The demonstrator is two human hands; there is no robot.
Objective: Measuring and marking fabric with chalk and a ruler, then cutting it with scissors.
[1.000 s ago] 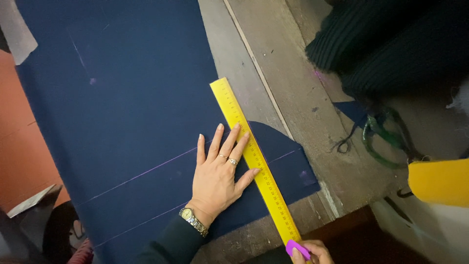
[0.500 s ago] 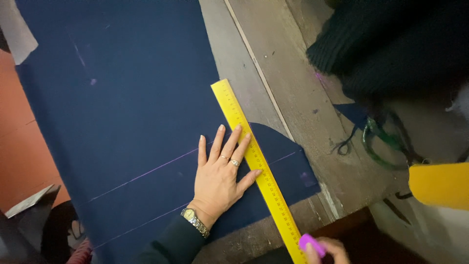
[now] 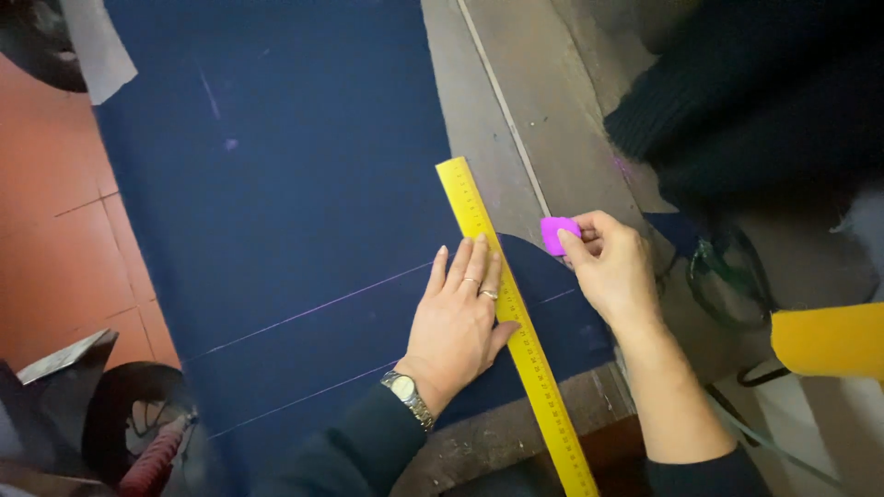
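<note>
Chalk brought up beside the ruler on the cloth

The left hand [image 3: 458, 317] still lies flat, fingers spread, pressing the yellow ruler [image 3: 512, 317] onto the navy cloth [image 3: 276, 184]. The right hand [image 3: 612, 267], a second ago at the ruler's near end, has moved up and now pinches the pink chalk [image 3: 556, 235] just right of the ruler.

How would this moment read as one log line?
left hand: flat on yellow ruler | right hand: pinching purple chalk | navy fabric: spread on wooden table
</note>
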